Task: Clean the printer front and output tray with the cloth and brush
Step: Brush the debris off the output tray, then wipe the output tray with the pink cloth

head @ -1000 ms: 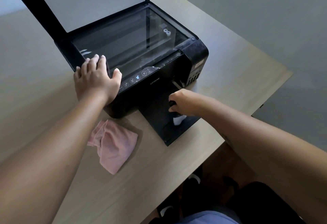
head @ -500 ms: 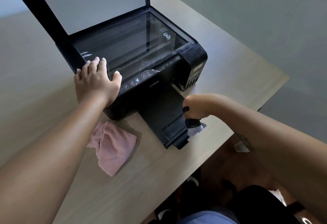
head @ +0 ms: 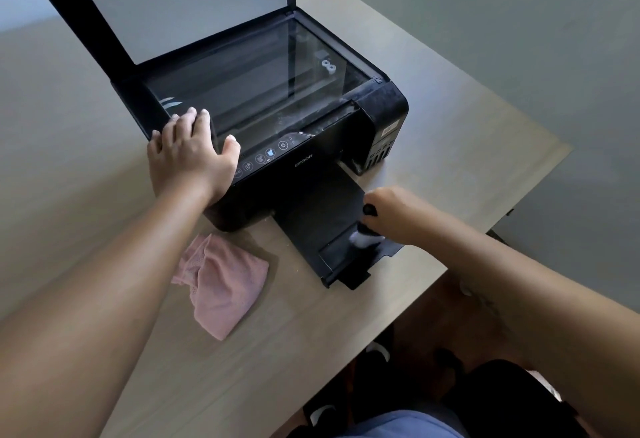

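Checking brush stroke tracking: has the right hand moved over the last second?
Yes. The right hand with the brush moved outward along the output tray, away from the printer front.

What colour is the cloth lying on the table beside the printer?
Pale pink. The cloth shows clearly in the head view, its only view.

Both hands, bare forearms extended fwd.
L hand (head: 192,157): palm down, flat, fingers together and straight, thumb spread to the right, wrist straight. R hand (head: 389,210): curled into a closed grip, knuckles up, wrist bent slightly down, forearm angling in from lower right.
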`<act>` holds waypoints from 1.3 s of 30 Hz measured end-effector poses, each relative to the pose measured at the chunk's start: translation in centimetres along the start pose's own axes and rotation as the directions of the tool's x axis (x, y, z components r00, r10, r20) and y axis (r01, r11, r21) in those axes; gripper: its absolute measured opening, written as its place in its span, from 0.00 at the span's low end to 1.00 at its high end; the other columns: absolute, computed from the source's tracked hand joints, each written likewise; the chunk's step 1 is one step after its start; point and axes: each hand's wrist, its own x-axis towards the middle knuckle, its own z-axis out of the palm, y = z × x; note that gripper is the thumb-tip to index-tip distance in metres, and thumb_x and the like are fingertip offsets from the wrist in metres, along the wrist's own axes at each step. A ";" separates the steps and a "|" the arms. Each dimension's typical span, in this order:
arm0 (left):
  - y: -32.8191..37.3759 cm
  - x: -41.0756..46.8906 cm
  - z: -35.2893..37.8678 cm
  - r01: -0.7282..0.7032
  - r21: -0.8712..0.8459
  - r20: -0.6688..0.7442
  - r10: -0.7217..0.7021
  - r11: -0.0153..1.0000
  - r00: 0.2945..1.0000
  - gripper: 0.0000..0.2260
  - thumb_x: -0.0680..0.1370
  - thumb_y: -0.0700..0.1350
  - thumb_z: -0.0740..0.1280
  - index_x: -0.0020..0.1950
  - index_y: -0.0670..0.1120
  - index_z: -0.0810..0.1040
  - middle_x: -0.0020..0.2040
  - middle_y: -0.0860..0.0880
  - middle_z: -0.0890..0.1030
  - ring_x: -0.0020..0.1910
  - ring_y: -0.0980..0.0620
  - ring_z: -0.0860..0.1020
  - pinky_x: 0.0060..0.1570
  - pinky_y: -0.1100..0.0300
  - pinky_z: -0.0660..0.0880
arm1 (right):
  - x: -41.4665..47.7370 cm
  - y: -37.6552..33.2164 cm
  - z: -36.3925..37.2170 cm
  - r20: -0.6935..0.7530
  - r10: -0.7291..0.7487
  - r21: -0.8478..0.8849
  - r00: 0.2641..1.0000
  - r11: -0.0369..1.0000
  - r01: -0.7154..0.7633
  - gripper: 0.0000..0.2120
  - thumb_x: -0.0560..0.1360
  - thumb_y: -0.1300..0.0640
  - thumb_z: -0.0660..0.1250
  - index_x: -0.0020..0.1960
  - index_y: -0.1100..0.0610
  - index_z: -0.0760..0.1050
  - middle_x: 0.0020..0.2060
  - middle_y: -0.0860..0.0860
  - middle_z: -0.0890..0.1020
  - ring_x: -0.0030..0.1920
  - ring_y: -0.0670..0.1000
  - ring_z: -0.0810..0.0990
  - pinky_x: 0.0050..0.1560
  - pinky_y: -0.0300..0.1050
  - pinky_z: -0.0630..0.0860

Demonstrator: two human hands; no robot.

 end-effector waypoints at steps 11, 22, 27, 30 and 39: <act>0.9 -0.3 -0.7 -0.001 -0.015 0.060 0.001 1.000 0.998 0.30 0.78 0.61 0.53 0.77 0.49 0.60 0.79 0.49 0.58 0.77 0.48 0.54 0.75 0.48 0.47 | -0.4 -4.7 1.3 -0.271 -0.104 0.346 0.957 0.917 0.197 0.05 0.75 0.54 0.67 0.46 0.54 0.80 0.38 0.49 0.80 0.37 0.49 0.77 0.36 0.39 0.73; -11.4 -15.6 2.3 0.012 -0.201 0.024 -0.008 0.980 1.000 0.26 0.81 0.54 0.53 0.76 0.44 0.63 0.76 0.46 0.65 0.76 0.47 0.61 0.75 0.54 0.54 | 2.3 -14.3 4.9 -0.349 -0.322 0.445 0.880 0.769 0.458 0.13 0.74 0.57 0.70 0.59 0.50 0.81 0.48 0.48 0.83 0.43 0.44 0.79 0.41 0.23 0.68; -17.3 -24.5 5.3 0.234 0.020 0.223 -0.232 0.972 0.947 0.28 0.78 0.56 0.53 0.73 0.42 0.67 0.73 0.43 0.70 0.70 0.42 0.70 0.69 0.47 0.66 | 4.4 -18.9 6.4 -0.273 -0.379 0.428 0.884 0.775 0.464 0.14 0.75 0.55 0.67 0.60 0.47 0.79 0.53 0.48 0.82 0.52 0.49 0.80 0.53 0.45 0.77; -18.4 -27.4 6.1 0.272 0.048 0.242 -0.275 0.961 0.930 0.29 0.78 0.57 0.53 0.74 0.43 0.67 0.74 0.43 0.68 0.72 0.42 0.68 0.70 0.45 0.65 | 5.8 -21.9 7.1 -0.252 -0.432 0.336 0.866 0.800 0.497 0.15 0.76 0.56 0.64 0.62 0.49 0.77 0.55 0.51 0.81 0.53 0.52 0.79 0.51 0.46 0.75; -17.7 -28.6 7.7 0.327 0.058 0.164 -0.332 0.943 0.929 0.29 0.77 0.57 0.57 0.74 0.43 0.67 0.76 0.44 0.65 0.74 0.42 0.64 0.71 0.44 0.59 | 8.7 -26.4 9.8 -0.311 -0.491 -0.012 0.814 0.858 0.513 0.10 0.76 0.56 0.63 0.56 0.51 0.77 0.47 0.54 0.81 0.50 0.58 0.74 0.47 0.49 0.72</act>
